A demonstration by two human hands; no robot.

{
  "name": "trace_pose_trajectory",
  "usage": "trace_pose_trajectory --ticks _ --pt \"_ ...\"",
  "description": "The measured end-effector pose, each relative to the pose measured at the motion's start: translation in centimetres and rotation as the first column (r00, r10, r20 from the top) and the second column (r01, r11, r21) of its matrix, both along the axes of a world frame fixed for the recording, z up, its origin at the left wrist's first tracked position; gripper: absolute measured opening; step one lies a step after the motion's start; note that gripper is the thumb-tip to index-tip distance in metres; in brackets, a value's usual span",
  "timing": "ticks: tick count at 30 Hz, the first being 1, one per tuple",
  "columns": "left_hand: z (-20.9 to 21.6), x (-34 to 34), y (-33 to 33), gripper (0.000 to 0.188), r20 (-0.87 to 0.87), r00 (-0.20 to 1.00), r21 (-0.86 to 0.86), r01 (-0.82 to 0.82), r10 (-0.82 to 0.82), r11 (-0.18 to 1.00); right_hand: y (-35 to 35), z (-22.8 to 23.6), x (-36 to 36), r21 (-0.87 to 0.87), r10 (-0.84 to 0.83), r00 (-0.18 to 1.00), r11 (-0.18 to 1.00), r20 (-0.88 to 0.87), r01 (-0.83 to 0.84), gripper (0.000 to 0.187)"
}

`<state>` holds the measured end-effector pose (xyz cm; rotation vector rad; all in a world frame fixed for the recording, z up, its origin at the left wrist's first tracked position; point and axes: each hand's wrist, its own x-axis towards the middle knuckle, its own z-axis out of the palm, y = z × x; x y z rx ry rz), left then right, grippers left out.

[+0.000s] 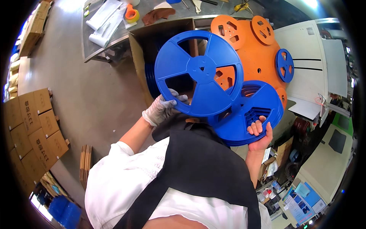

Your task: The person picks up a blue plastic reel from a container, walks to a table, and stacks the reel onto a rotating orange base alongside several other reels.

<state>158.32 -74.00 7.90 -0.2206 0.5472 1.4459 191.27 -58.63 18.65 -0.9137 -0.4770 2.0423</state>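
Observation:
A large blue plastic reel (213, 91) with wide window cut-outs is held up by my gloved left hand (164, 107), the fingers gripping its lower left rim through an opening. To the right, a stack of similar blue reels (263, 95) rests in my bare right hand (261, 133). The right fingers curl into a window of the stack and the thumb lies at its outer edge. The raised reel overlaps the stack's left part in view. Behind it stands an open cardboard box (139, 72) with more blue reels (150, 80) inside.
A round orange table (263, 57) carries orange discs (263, 29) and a small blue disc (284, 65). Papers (106, 23) and orange tape (132, 14) lie on the metal workbench (91, 45). Stacked cartons (34, 129) stand left; a white machine panel (305, 49) stands right.

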Motion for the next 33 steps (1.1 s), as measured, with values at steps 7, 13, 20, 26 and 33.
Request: trace_pose_trajectory --ticks 7,13,20,26,33 --pt "-5.4 -2.3 -1.8 0.03 -0.393 0.917 -0.28 -0.193 0.071 0.94 -0.3 -0.1 -0.5 0.009 -0.002 0.999 1.0 0.051 0.001 0.032" --pt "-14.5 -6.3 -1.3 0.03 -0.776 0.584 -0.518 -0.376 -0.238 0.769 -0.6 -0.3 -0.5 0.025 -0.014 0.995 1.0 0.095 0.012 0.031" --pt "-24.1 -11.3 1.5 0.023 -0.795 0.188 -0.6 -0.386 -0.577 0.701 -1.0 -0.1 -0.8 0.02 -0.012 0.994 1.0 0.108 0.01 0.03" --pt "-25.5 -11.1 4.8 0.024 -0.788 0.265 -0.615 -0.294 -0.556 0.732 -1.5 0.1 -1.1 0.036 -0.022 0.988 0.999 0.155 0.016 0.03" --pt "-24.1 -9.2 5.0 0.081 -0.609 0.336 -0.785 -0.124 -0.719 0.607 -1.7 0.3 -1.4 0.049 -0.047 0.984 0.998 0.17 0.04 0.028"
